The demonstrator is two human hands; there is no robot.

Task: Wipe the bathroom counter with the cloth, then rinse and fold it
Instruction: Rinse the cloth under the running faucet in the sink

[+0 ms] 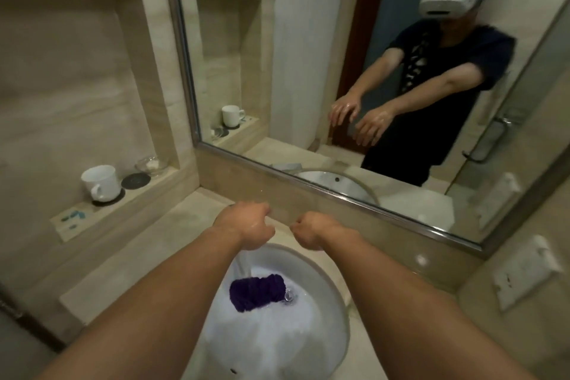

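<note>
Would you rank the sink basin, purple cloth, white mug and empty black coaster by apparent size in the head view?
sink basin
purple cloth
white mug
black coaster
Mug is farther, so cloth-mug order is unsure.

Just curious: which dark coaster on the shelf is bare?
The bare coaster next to the glass dish; the other coaster sits under the white cup.
</note>
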